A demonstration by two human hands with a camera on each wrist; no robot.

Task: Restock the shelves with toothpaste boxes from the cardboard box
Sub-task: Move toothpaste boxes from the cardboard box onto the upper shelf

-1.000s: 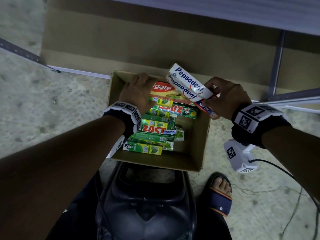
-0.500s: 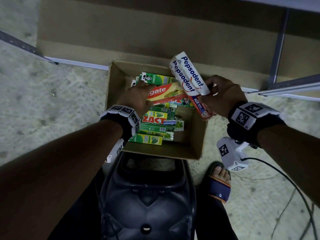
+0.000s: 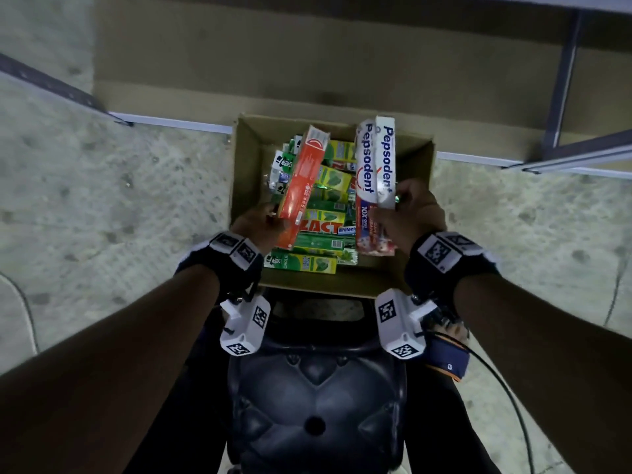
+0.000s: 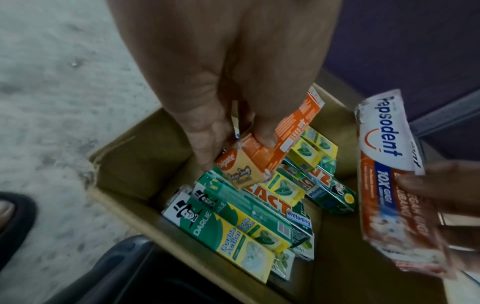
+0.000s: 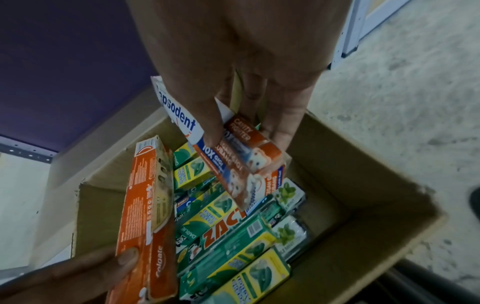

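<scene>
Toothpaste boxes (image 3: 316,234) heaped in cardboard box (image 3: 246,172), left hand (image 3: 260,224) grip clasping Colgate box (image 3: 302,179), right hand (image 3: 407,217) grip clasping Pepsodent boxes (image 3: 376,165)

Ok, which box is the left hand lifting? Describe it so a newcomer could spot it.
Start at the open brown cardboard box on the floor, full of mostly green and yellow cartons. Above its left side, the left hand grips a long orange Colgate toothpaste box by its near end: the only orange one.
</scene>
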